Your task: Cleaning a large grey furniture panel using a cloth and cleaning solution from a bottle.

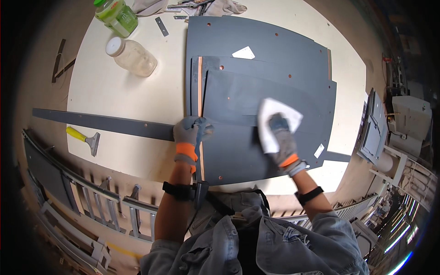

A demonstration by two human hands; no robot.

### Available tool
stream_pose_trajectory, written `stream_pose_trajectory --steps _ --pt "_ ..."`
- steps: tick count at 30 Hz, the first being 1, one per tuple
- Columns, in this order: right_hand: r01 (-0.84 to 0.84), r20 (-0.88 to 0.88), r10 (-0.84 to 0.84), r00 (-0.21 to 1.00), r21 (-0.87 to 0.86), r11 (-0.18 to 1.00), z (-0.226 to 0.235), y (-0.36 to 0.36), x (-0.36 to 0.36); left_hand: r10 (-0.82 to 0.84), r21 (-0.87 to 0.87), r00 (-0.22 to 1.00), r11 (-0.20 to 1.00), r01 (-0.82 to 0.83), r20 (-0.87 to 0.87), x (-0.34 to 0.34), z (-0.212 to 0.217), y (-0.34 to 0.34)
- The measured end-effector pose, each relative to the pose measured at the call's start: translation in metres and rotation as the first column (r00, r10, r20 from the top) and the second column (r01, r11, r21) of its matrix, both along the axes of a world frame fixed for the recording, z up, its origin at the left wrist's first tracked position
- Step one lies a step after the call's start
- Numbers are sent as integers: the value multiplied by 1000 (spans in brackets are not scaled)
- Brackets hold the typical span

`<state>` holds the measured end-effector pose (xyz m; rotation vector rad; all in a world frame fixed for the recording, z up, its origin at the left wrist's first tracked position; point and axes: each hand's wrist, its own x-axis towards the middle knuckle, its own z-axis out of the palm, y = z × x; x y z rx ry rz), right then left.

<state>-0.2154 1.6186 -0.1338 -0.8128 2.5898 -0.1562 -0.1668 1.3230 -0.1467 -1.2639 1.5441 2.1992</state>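
Observation:
Stacked dark grey panels [256, 46] with small drilled holes lie on the white table. On top is a dark grey panel [233, 151] with a bare wood-coloured strip near its left edge. My left hand [190, 130], in a grey glove with an orange cuff, closes over that left edge. Gloved alike, my right hand [285, 140] presses a white cloth [293, 112] onto the panel's face; the hand and cloth are slightly blurred. A long narrow dark grey strip [110, 123] runs leftward from beside my left hand. White labels [244, 53] lie on the panels.
Left on the table [169, 94] are a yellow-handled scraper [87, 139], a white-lidded jar [137, 59] and a green-lidded jar [120, 19]. A small metal plate [162, 26] and crumpled cloths [224, 8] lie at the back. Metal roller racks [103, 206] stand along the near side.

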Motion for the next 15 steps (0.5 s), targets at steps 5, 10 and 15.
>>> stream_pose_trajectory --steps 5,10,15 --pt "303 -402 -323 857 -113 946 3 54 -25 -112 169 968 974 151 -223 19 -15 -12" --pt "-21 -169 -14 986 -207 978 5 -118 20 -320 21 863 934 356 -391 32 -57 -24" --pt "24 45 -1 999 -514 857 4 -181 45 -332 -33 901 941 337 -280 37 -51 -36"
